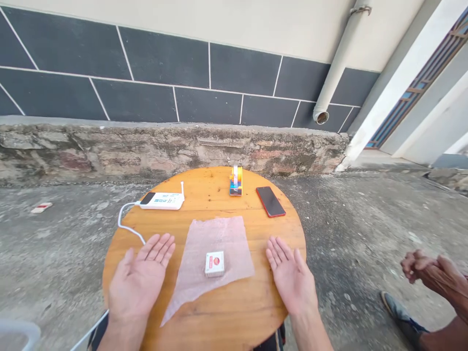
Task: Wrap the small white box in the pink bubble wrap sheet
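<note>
Left hand (141,280) & right hand (292,278) r closest to the cam, over the round wooden desk (226,326) at abt 8 and 4 o'clock, both palms up w/ fingers stretched out, so each grip is spread, not closed on anything. Small white box (214,263) w/ red print sits pretty much center of the clock, on a thin pinkish sheet (226,234) w/ one long corner pointing to 7. Box is btwn the hands, apart from both. Going round: white device (166,201) w/ dark screen at abt 11, white cable (124,224) from its 9 o'clock end curving twd the left hand; tape dispenser (236,187) just shy of 1; red-edged phone (270,201), screen up, btwn 1 and 2. Off the desk at 3 to 4: another person's hands (431,270), together, plus a shoe (397,309).
</note>
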Action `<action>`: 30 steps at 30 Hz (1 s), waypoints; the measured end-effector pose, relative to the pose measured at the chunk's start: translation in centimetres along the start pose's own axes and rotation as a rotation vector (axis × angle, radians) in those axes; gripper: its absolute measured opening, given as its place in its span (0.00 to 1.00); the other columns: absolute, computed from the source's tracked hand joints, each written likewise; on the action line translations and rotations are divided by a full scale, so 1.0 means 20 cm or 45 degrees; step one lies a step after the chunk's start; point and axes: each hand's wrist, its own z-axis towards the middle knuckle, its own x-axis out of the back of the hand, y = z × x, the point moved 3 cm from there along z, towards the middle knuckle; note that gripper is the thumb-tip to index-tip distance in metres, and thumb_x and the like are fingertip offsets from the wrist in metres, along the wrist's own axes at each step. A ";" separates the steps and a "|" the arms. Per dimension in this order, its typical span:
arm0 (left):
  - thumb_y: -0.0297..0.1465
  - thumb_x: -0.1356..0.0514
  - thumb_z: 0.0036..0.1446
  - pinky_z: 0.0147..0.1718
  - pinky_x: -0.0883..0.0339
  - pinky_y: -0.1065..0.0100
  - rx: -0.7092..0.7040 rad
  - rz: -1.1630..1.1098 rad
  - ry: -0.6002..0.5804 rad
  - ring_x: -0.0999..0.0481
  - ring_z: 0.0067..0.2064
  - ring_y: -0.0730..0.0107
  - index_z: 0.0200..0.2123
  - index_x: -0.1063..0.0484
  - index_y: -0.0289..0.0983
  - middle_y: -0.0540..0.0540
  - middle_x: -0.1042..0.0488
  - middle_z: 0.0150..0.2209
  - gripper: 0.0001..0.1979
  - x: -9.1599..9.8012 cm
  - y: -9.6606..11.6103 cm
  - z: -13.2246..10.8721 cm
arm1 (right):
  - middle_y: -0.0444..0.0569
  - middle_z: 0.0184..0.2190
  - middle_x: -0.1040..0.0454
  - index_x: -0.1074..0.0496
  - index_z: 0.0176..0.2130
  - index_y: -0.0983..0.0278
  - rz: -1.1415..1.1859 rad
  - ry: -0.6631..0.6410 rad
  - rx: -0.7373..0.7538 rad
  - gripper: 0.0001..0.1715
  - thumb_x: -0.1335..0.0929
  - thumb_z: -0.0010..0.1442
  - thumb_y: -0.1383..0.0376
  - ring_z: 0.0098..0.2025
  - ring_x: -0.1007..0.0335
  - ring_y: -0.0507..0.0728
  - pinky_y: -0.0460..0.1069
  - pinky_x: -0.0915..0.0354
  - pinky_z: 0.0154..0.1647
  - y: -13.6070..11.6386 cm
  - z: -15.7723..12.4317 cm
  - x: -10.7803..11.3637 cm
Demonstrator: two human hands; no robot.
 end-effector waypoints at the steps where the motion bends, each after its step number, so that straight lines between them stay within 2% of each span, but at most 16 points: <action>1: 0.46 0.44 0.54 0.62 0.49 0.47 0.034 -0.044 0.036 0.31 0.57 0.50 0.48 0.30 0.33 0.32 0.30 0.53 0.26 0.01 -0.02 0.02 | 0.56 0.57 0.32 0.29 0.49 0.68 0.037 0.005 -0.013 0.27 0.35 0.60 0.51 0.59 0.37 0.60 0.56 0.46 0.64 0.00 0.02 -0.01; 3: 0.44 0.44 0.54 0.63 0.50 0.49 0.070 -0.085 0.080 0.32 0.58 0.51 0.50 0.31 0.31 0.31 0.31 0.54 0.26 0.03 -0.06 0.06 | 0.57 0.57 0.33 0.31 0.50 0.68 0.062 0.015 -0.039 0.27 0.36 0.61 0.51 0.59 0.37 0.60 0.56 0.47 0.65 0.02 0.05 -0.03; 6: 0.44 0.45 0.55 0.63 0.50 0.49 0.070 -0.121 0.068 0.32 0.58 0.50 0.50 0.32 0.30 0.30 0.31 0.55 0.26 0.07 -0.10 0.08 | 0.56 0.58 0.34 0.32 0.52 0.68 0.063 0.013 -0.020 0.28 0.37 0.62 0.51 0.60 0.38 0.59 0.56 0.47 0.65 0.05 0.08 -0.02; 13: 0.46 0.44 0.53 0.64 0.54 0.47 0.072 -0.112 0.077 0.32 0.58 0.48 0.51 0.32 0.31 0.30 0.32 0.55 0.29 0.09 -0.10 0.08 | 0.55 0.59 0.36 0.33 0.52 0.66 0.136 0.088 0.000 0.29 0.39 0.63 0.49 0.60 0.38 0.59 0.57 0.48 0.66 0.06 0.08 0.00; 18: 0.46 0.45 0.54 0.63 0.51 0.48 0.041 -0.119 0.093 0.31 0.57 0.48 0.51 0.33 0.29 0.29 0.32 0.55 0.29 0.08 -0.11 0.07 | 0.56 0.60 0.37 0.34 0.53 0.66 0.117 0.081 0.037 0.29 0.38 0.62 0.49 0.60 0.39 0.58 0.57 0.49 0.66 0.07 0.08 0.00; 30: 0.45 0.46 0.57 0.60 0.43 0.50 0.071 -0.201 0.059 0.30 0.56 0.51 0.41 0.26 0.30 0.31 0.28 0.51 0.24 0.10 -0.11 0.09 | 0.55 0.61 0.38 0.33 0.53 0.63 -0.070 0.062 0.083 0.28 0.38 0.61 0.49 0.61 0.39 0.60 0.60 0.51 0.66 0.07 0.07 0.01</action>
